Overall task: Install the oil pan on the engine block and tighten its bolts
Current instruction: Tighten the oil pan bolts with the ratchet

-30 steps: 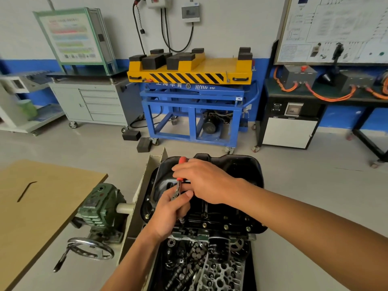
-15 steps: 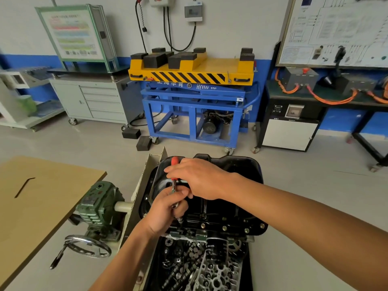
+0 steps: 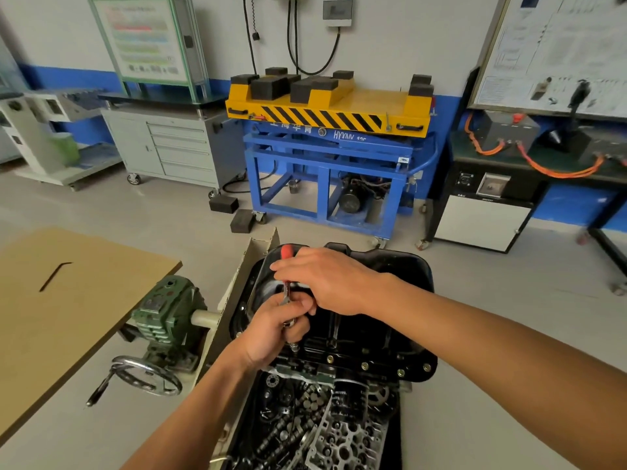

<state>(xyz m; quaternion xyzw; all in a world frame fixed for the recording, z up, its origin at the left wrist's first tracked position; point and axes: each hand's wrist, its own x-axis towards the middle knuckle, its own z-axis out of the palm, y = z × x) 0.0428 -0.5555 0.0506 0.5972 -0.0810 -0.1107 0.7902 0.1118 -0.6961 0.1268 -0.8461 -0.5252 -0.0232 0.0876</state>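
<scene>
Starting far left: we've got a wooden tabletop (image 3: 78, 320) with a bent dark rod (image 3: 54, 276) lying on it, well apart from the work.
Back wall, left: grey drawer cabinet (image 3: 176, 147) on casters.
Beside the table: green gearbox (image 3: 166, 310) with a handwheel (image 3: 146, 376) in front of it, its pale shaft pointing at the stand's side plate.
Left hand (image 3: 271, 330): fingers curled round the metal lower part of the red-handled tool (image 3: 286, 252), pinching it close to the pan's left side.
Tool: roughly upright, tilted a bit. Red end pokes out above our right knuckles, and the tip sits down on the pan's near flange, left end. We can't tell if it's actually seated on a bolt head.
Right hand (image 3: 325, 279): wrapped over the handle from above, fingers closed on it, just above and touching the left hand.
Behind, middle: blue lift cart (image 3: 325, 157) with a yellow striped top and black blocks on it.
Oil pan (image 3: 390, 266): black, sitting bottom-up on the engine block (image 3: 339, 432), dead centre under both hands.
Bolts (image 3: 364, 365): a row of brassy heads showing along the near flange, right of the tool tip.
Below the pan: oil filter (image 3: 349, 398) and exposed engine internals facing us.
Far right: dark bench (image 3: 492, 164) with orange cables (image 3: 559, 171).
</scene>
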